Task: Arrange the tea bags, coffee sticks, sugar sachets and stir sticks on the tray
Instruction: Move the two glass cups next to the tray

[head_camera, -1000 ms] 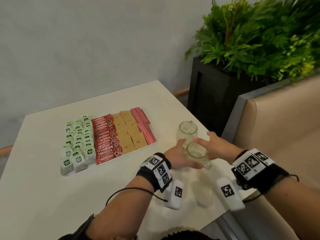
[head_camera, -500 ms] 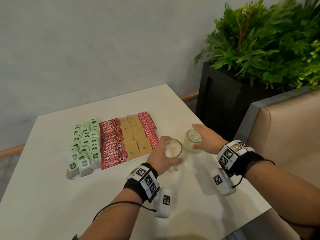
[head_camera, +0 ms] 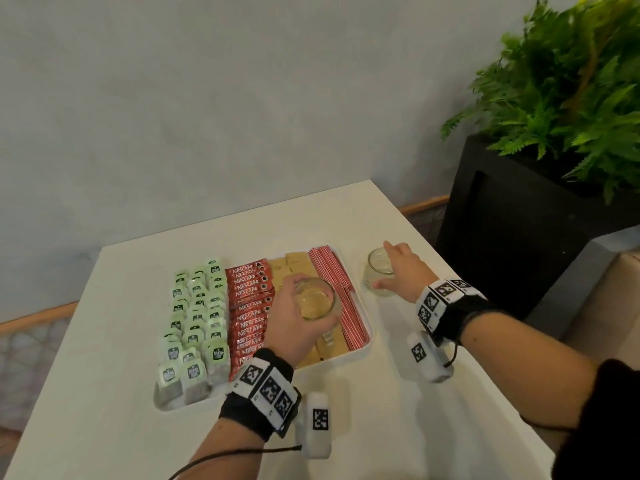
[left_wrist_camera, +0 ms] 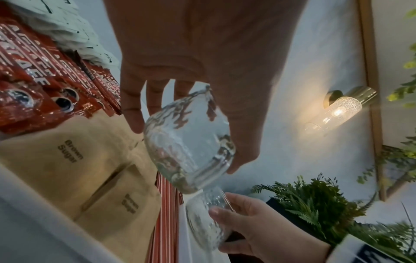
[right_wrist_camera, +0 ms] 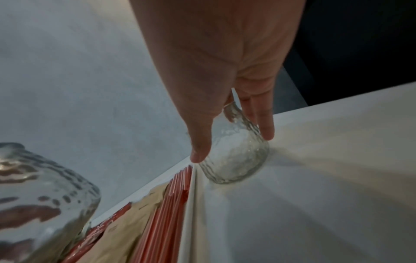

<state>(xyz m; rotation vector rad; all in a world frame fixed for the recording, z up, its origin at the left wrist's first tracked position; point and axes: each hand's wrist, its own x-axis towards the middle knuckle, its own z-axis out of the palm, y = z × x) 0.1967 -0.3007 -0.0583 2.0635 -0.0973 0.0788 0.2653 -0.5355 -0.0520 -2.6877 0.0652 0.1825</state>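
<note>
Table edge (head_camera: 460,289) near hands (head_camera: 398,271) gripping jars (head_camera: 377,268).

White tray (head_camera: 366,344), centre of the head view, flat on the worktop (head_camera: 104,393). Four columns, left to right: green-labelled tea bags (head_camera: 195,327) standing in rows; red Nescafé coffee sticks (head_camera: 250,306) overlapped flat; tan "Brown Sugar" sachets (left_wrist_camera: 67,156) flat; red-and-white striped stir sticks (head_camera: 349,313) lying lengthwise along the right rim. The sugar column's middle is hidden.
</note>
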